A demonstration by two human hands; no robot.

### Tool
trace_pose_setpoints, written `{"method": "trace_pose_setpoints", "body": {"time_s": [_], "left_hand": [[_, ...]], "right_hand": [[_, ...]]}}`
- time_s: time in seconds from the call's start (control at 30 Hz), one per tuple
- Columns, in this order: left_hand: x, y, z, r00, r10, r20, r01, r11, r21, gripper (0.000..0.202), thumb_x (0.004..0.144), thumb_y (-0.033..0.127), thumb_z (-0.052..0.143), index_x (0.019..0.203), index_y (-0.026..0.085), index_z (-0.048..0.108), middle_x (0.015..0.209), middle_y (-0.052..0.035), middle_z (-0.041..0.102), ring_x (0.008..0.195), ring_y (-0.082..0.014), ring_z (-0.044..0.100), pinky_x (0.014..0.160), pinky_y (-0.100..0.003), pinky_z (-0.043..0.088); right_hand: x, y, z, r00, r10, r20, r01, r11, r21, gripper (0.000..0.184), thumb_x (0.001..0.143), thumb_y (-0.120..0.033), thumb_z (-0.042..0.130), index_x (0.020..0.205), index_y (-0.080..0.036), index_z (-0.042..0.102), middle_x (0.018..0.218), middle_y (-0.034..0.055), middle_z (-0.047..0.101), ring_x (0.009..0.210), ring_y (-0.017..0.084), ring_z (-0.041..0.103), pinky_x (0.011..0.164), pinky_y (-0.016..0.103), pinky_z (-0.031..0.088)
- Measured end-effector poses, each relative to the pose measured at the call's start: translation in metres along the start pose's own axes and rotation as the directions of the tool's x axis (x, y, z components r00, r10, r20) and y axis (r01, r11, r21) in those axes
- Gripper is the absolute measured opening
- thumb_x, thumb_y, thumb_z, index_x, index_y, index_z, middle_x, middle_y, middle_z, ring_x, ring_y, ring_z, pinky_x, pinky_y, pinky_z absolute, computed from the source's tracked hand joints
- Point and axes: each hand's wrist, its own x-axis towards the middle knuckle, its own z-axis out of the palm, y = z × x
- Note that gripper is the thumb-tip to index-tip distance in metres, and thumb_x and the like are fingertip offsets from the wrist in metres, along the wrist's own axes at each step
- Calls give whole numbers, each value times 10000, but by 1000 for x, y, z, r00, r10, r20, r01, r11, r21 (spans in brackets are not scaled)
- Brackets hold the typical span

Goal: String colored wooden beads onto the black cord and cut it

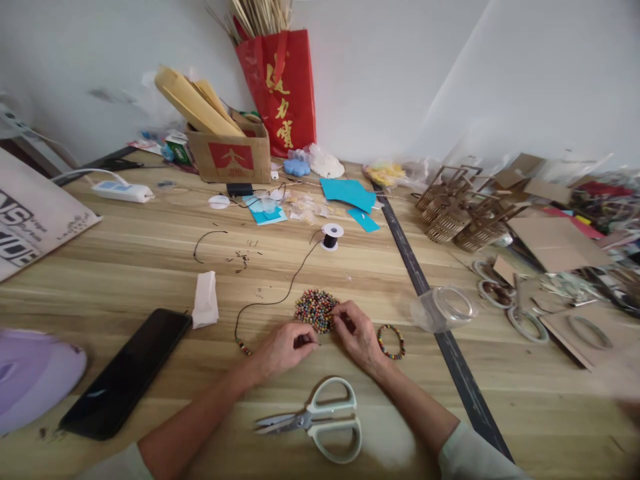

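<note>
Left hand [283,348] pinching the end of a black cord [280,293]; right hand [356,335] picking at the bead pile [315,310] mid-desk [125,267]. Finished bracelet [391,341] just right, scissors [320,420] nearer, spool [331,236] farther back

Both forearms are coming in from the bottom edge, angling inward and converging at centre. Left hand [283,348] is lying palm-down, knuckles up, fingers curled in, fingertips pinching together at its right end. Right hand [356,333] is sitting just beside it, wrist bent, fingers curled downward at the tips. Hands are near, not touching. Light sleeves are showing at both elbows.
</note>
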Motion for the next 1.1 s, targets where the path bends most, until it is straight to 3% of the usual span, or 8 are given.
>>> {"method": "trace_pose_setpoints", "body": {"time_s": [0.23,0.37,0.67,1.1], "left_hand": [[2,-3,-13,988,-33,148,77,950,-304,119,771,215,575,680,139,583,553,46,519,504,-79,420,502,-187,343],[4,-6,-17,982,-37,186,111,909,-403,163,763,275,602,692,135,562,579,30,554,505,-70,409,476,-175,320],[4,-13,-13,981,-27,190,107,900,-422,183,777,297,605,711,129,573,588,28,552,509,-68,402,474,-175,312],[5,-10,-12,990,-13,138,63,930,-363,145,775,235,578,671,134,575,555,40,511,517,-77,412,484,-178,318]], "right_hand": [[0,-3,-1,996,-78,39,81,992,-93,111,893,-149,491,922,-194,588,849,44,599,746,159,577,655,255,463],[0,-5,-1,996,-70,52,77,984,-160,138,888,-133,500,970,-197,591,896,51,602,747,158,586,660,257,466],[1,-6,3,994,-58,98,87,941,-327,119,904,-167,517,987,-195,597,916,56,617,777,174,606,683,263,475],[5,-10,5,994,-42,100,77,919,-386,108,911,-194,508,954,-192,607,875,49,616,747,168,608,665,254,461]]}}
